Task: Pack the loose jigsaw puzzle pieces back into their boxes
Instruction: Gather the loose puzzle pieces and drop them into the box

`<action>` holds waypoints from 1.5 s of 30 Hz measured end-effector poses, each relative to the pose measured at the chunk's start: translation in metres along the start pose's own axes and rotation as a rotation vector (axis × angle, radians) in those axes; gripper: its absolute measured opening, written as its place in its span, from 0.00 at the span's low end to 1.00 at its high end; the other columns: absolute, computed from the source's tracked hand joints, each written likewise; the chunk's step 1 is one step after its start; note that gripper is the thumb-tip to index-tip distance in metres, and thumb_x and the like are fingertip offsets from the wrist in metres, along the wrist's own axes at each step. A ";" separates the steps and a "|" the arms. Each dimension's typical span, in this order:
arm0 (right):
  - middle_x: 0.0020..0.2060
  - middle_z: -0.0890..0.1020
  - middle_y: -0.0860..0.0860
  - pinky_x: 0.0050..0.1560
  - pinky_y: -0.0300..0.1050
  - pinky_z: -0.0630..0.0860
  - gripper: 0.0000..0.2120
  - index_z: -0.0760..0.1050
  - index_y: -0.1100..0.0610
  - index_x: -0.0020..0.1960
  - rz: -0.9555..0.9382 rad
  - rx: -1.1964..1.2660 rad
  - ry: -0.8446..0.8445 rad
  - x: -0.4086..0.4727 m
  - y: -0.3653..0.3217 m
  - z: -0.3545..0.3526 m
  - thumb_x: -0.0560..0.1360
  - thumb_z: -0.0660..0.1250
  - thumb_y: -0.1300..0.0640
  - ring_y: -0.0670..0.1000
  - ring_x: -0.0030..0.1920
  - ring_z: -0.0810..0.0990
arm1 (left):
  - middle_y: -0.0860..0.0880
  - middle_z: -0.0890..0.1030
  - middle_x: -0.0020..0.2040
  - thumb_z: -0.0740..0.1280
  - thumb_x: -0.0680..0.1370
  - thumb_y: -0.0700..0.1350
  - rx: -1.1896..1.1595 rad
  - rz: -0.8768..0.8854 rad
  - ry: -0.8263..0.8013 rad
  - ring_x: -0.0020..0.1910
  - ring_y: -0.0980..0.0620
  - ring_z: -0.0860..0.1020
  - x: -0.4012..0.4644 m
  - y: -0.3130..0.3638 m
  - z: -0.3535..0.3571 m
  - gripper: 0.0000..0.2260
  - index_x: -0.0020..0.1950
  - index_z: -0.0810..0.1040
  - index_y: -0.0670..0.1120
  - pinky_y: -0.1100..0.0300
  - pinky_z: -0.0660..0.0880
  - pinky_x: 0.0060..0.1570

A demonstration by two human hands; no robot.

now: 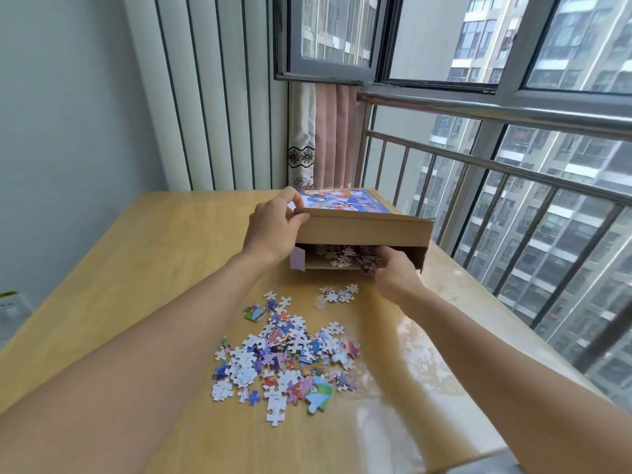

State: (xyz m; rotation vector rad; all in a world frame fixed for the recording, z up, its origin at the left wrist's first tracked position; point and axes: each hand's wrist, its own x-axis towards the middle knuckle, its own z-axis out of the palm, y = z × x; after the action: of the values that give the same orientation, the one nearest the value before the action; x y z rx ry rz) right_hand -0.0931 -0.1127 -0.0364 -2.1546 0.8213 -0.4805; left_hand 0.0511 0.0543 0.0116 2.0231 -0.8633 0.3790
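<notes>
Left hand (273, 224) pinching the near left corner of the box lid (355, 213), thumb under the edge and fingers on top, holding it tipped up like a hinge. Right hand (393, 271) curled at the open mouth of the box (415, 256), fingers bunched on a clump of puzzle pieces (345, 256) just inside the near wall; exactly how many are pinched, impossible to tell. Inside, a shallow layer of pieces already lying loose. Just short of the box, a small scatter (337, 295) on the table (154, 251), and nearer the body the main pile (284, 357), well apart from the box and not yet packed. Probably mid-drop of one handful, with most of the job left. Risks from here: lid slipping from a two-finger pinch and dropping onto the right knuckles; pieces spilling over the low near wall on release; stray ones nudged by a forearm toward the table edge by the railing (496, 165).
</notes>
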 end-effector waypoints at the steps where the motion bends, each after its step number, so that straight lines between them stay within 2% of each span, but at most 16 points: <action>1: 0.60 0.80 0.54 0.53 0.49 0.78 0.22 0.72 0.55 0.70 -0.097 -0.105 -0.029 -0.004 0.003 -0.003 0.79 0.56 0.68 0.57 0.56 0.79 | 0.56 0.78 0.34 0.71 0.78 0.48 -0.005 0.000 0.008 0.37 0.51 0.78 0.001 -0.001 0.000 0.07 0.46 0.73 0.53 0.59 0.71 0.36; 3: 0.68 0.75 0.56 0.62 0.53 0.75 0.24 0.68 0.58 0.74 -0.263 -0.264 -0.051 -0.013 0.009 -0.008 0.79 0.56 0.68 0.59 0.63 0.77 | 0.56 0.79 0.34 0.71 0.78 0.48 -0.017 0.002 0.021 0.37 0.50 0.79 0.003 -0.001 0.000 0.07 0.46 0.73 0.53 0.58 0.73 0.38; 6: 0.74 0.70 0.53 0.63 0.54 0.75 0.23 0.66 0.57 0.76 -0.431 -0.533 -0.016 -0.028 0.015 -0.012 0.81 0.56 0.66 0.58 0.69 0.72 | 0.55 0.79 0.35 0.71 0.78 0.47 -0.024 0.009 0.027 0.37 0.50 0.79 0.005 -0.001 0.001 0.07 0.47 0.73 0.52 0.58 0.74 0.38; 8: 0.76 0.67 0.52 0.68 0.53 0.72 0.23 0.62 0.55 0.78 -0.454 -0.663 -0.028 -0.035 0.018 -0.014 0.84 0.56 0.58 0.56 0.73 0.69 | 0.55 0.79 0.35 0.71 0.78 0.47 -0.024 0.015 0.028 0.36 0.50 0.78 0.006 -0.001 0.001 0.07 0.47 0.73 0.52 0.57 0.74 0.38; 10: 0.80 0.59 0.52 0.77 0.51 0.60 0.28 0.54 0.54 0.81 -0.435 -0.773 -0.119 -0.035 0.021 -0.013 0.85 0.54 0.46 0.55 0.79 0.59 | 0.55 0.79 0.34 0.71 0.78 0.47 -0.022 0.020 0.028 0.36 0.50 0.78 0.007 -0.002 0.001 0.07 0.46 0.73 0.52 0.57 0.75 0.38; 12: 0.81 0.54 0.52 0.79 0.53 0.52 0.35 0.49 0.54 0.82 -0.407 -0.843 -0.183 -0.028 0.023 -0.008 0.83 0.49 0.36 0.55 0.80 0.54 | 0.55 0.79 0.35 0.71 0.77 0.48 -0.006 0.023 0.027 0.37 0.50 0.79 0.007 -0.003 0.002 0.07 0.46 0.73 0.53 0.56 0.75 0.39; 15: 0.79 0.61 0.52 0.78 0.58 0.52 0.39 0.53 0.53 0.81 -0.346 -0.803 -0.217 -0.006 0.015 -0.005 0.79 0.47 0.30 0.56 0.79 0.59 | 0.54 0.79 0.35 0.71 0.78 0.48 -0.001 0.029 0.022 0.36 0.50 0.79 0.007 -0.006 0.003 0.07 0.46 0.73 0.54 0.55 0.77 0.40; 19: 0.77 0.65 0.53 0.76 0.59 0.58 0.36 0.56 0.49 0.80 -0.235 -0.760 -0.336 0.022 0.002 -0.008 0.79 0.53 0.30 0.58 0.76 0.62 | 0.53 0.80 0.35 0.71 0.77 0.48 0.008 0.031 0.024 0.36 0.49 0.79 0.006 -0.007 0.003 0.08 0.45 0.72 0.54 0.54 0.77 0.39; 23: 0.75 0.67 0.52 0.73 0.57 0.64 0.32 0.59 0.49 0.79 -0.314 -0.776 -0.176 0.004 -0.006 -0.002 0.80 0.57 0.34 0.60 0.73 0.66 | 0.53 0.79 0.35 0.71 0.78 0.48 0.011 0.022 0.030 0.36 0.49 0.78 0.007 -0.010 -0.002 0.07 0.46 0.72 0.54 0.55 0.75 0.39; 25: 0.77 0.64 0.50 0.75 0.56 0.60 0.33 0.57 0.48 0.80 -0.413 -0.783 -0.134 -0.016 -0.008 0.005 0.80 0.54 0.34 0.59 0.75 0.63 | 0.53 0.79 0.35 0.71 0.78 0.48 0.009 0.023 0.032 0.36 0.49 0.78 0.009 -0.012 -0.004 0.07 0.46 0.72 0.53 0.56 0.74 0.38; 28: 0.81 0.54 0.48 0.79 0.54 0.48 0.37 0.48 0.46 0.82 -0.483 -0.776 -0.296 -0.026 -0.005 0.010 0.80 0.49 0.30 0.56 0.81 0.51 | 0.54 0.78 0.35 0.71 0.78 0.47 0.010 0.018 0.027 0.36 0.50 0.78 0.009 -0.013 -0.005 0.07 0.46 0.72 0.53 0.58 0.71 0.36; 30: 0.81 0.52 0.48 0.79 0.55 0.45 0.37 0.47 0.44 0.82 -0.449 -0.798 -0.353 -0.010 0.001 0.007 0.78 0.45 0.27 0.54 0.81 0.50 | 0.54 0.78 0.35 0.71 0.78 0.47 0.020 0.010 0.015 0.37 0.51 0.77 0.007 -0.014 -0.004 0.07 0.46 0.73 0.53 0.59 0.70 0.37; 33: 0.81 0.57 0.50 0.79 0.54 0.52 0.40 0.52 0.46 0.82 -0.264 -0.804 -0.327 0.014 0.010 -0.007 0.76 0.44 0.25 0.55 0.80 0.56 | 0.54 0.79 0.36 0.71 0.77 0.47 0.009 -0.017 0.016 0.37 0.49 0.78 0.003 -0.016 -0.003 0.07 0.46 0.73 0.52 0.57 0.72 0.38; 38: 0.80 0.60 0.48 0.77 0.52 0.59 0.36 0.57 0.50 0.81 -0.481 -0.759 -0.228 -0.028 0.010 -0.008 0.79 0.50 0.30 0.52 0.79 0.59 | 0.53 0.78 0.35 0.71 0.78 0.48 0.048 -0.031 0.010 0.36 0.49 0.77 -0.001 -0.021 0.001 0.07 0.47 0.73 0.52 0.58 0.70 0.38; 41: 0.77 0.66 0.49 0.73 0.50 0.65 0.38 0.61 0.53 0.79 -0.370 -0.670 -0.193 -0.054 0.029 0.000 0.79 0.50 0.29 0.51 0.76 0.64 | 0.51 0.80 0.36 0.70 0.78 0.48 0.086 -0.040 0.024 0.37 0.48 0.78 -0.006 -0.024 0.006 0.07 0.47 0.73 0.52 0.57 0.73 0.37; 45: 0.82 0.51 0.52 0.80 0.50 0.49 0.47 0.48 0.56 0.82 -0.230 -0.668 -0.261 -0.054 0.039 0.017 0.76 0.46 0.25 0.52 0.81 0.48 | 0.49 0.82 0.41 0.70 0.79 0.49 0.122 -0.107 0.049 0.40 0.46 0.79 -0.015 -0.027 0.011 0.06 0.48 0.73 0.52 0.55 0.77 0.40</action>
State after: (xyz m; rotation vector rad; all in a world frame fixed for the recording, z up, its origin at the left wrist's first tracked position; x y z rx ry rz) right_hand -0.1385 -0.0858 -0.0807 -2.8695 0.6421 -0.0157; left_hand 0.0589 0.0616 -0.0199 2.1527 -0.7137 0.4286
